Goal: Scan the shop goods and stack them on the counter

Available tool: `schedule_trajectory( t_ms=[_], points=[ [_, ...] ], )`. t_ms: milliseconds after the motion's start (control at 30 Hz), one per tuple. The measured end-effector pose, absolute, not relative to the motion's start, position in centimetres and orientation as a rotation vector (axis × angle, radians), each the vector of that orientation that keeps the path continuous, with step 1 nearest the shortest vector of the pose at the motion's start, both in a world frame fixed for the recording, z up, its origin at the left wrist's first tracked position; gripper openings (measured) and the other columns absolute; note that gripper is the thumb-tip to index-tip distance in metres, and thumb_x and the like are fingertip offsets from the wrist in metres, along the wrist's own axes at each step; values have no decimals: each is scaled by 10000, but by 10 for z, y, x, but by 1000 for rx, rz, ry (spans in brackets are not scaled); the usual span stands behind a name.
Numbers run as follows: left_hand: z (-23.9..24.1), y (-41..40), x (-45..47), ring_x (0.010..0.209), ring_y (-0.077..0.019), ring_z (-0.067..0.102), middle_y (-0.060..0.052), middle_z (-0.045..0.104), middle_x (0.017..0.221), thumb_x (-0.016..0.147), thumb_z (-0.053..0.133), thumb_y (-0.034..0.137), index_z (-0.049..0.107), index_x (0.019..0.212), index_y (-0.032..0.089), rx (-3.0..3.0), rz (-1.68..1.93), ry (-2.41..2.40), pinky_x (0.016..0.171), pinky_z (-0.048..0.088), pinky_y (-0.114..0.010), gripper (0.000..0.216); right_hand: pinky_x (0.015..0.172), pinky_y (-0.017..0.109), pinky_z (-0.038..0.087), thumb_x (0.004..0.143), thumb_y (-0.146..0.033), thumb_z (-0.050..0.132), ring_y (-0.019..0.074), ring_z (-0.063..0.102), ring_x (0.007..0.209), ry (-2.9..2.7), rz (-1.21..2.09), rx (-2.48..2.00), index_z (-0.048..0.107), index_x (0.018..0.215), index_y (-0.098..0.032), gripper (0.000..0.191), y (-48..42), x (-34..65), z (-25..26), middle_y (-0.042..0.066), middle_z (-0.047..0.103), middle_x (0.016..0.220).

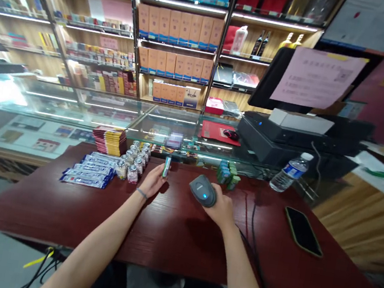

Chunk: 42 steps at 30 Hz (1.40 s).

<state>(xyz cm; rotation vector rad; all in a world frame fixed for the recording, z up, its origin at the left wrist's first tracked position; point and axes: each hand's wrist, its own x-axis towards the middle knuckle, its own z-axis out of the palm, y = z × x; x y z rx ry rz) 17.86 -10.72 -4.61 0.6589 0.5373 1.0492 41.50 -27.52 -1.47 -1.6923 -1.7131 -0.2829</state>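
Note:
My left hand [152, 181] is closed around a small narrow green-and-white pack [166, 166], held upright just above the table; its print is too small to read. In my right hand [222, 207] is a dark grey barcode scanner [203, 190], its head turned toward the left and a blue light lit on top. Several small jars [134, 160] with pale lids stand left of my left hand. Behind my right hand sit small green and blue packs [228, 174] in a group, similar in size to the held one.
Blue-and-white sachets [89, 170] and stacked red-yellow packets [109, 140] lie at the left on the dark red table [170, 242]. At right are a water bottle [290, 172], a phone [303, 231] and a black cable [256, 240]. A glass counter [167, 118] and a monitor [270, 78] stand behind.

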Motion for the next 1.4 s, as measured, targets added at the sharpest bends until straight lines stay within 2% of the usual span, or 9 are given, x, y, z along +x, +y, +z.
schedule_trajectory(
  t_ms=[133, 333, 567, 767, 967, 1100, 1233, 1400],
  points=[
    [-52, -98, 176, 762, -86, 651, -69, 717, 1021, 904, 656, 208, 679, 1026, 147, 487, 1059, 541, 639, 518, -180, 139, 602, 275, 470, 727, -307, 660, 252, 741, 687, -1884, -160, -1610, 481, 1203, -220, 516, -272, 396, -15, 34, 756, 847],
    [-56, -92, 173, 755, -81, 652, -69, 716, 1023, 940, 604, 202, 673, 1039, 145, 412, 1076, 519, 644, 526, -182, 135, 615, 267, 451, 704, -254, 650, 242, 741, 716, -1985, -76, -1582, 434, 1261, -211, 599, -270, 389, -16, 34, 752, 889],
    [-56, -89, 175, 801, -94, 658, -93, 711, 1001, 958, 579, 215, 679, 1031, 124, 317, 1070, 559, 668, 534, -179, 154, 594, 265, 411, 681, -283, 672, 260, 730, 697, -2127, -122, -1680, 539, 1011, -215, 362, -271, 388, -15, 41, 739, 752],
    [-55, -92, 174, 758, -83, 656, -63, 717, 976, 897, 662, 197, 681, 1007, 146, 408, 1096, 528, 666, 529, -176, 123, 603, 256, 421, 705, -295, 666, 243, 726, 702, -2079, -147, -1649, 554, 1068, -207, 390, -271, 389, -14, 50, 750, 773],
    [-59, -88, 172, 858, -140, 668, -64, 720, 1015, 766, 787, 283, 674, 1118, 169, 820, 1246, 687, 811, 526, -269, 387, 594, 253, 426, 720, -289, 647, 234, 725, 682, -2002, -152, -1653, 561, 1061, -214, 359, -270, 392, -14, 35, 746, 747],
    [-56, -72, 177, 967, -187, 664, -68, 720, 1013, 721, 783, 178, 687, 1016, 175, 1068, 1446, 903, 952, 489, -335, 310, 593, 255, 430, 725, -278, 638, 233, 730, 682, -1971, -135, -1616, 551, 1059, -217, 351, -271, 392, -12, 21, 741, 753],
    [-51, -54, 184, 980, -204, 660, -55, 712, 943, 728, 740, 84, 701, 949, 204, 1187, 1468, 1056, 1006, 461, -349, 255, 589, 258, 435, 725, -259, 625, 231, 727, 669, -1935, -122, -1583, 538, 1043, -230, 331, -272, 394, -12, 12, 737, 741],
    [-53, -37, 187, 1142, -246, 609, -72, 700, 1002, 746, 703, 68, 693, 943, 215, 1160, 1466, 1163, 1066, 417, -378, 245, 572, 260, 430, 714, -237, 605, 231, 720, 640, -1926, -145, -1565, 530, 1054, -221, 348, -273, 401, -15, 10, 720, 711]
  ],
)
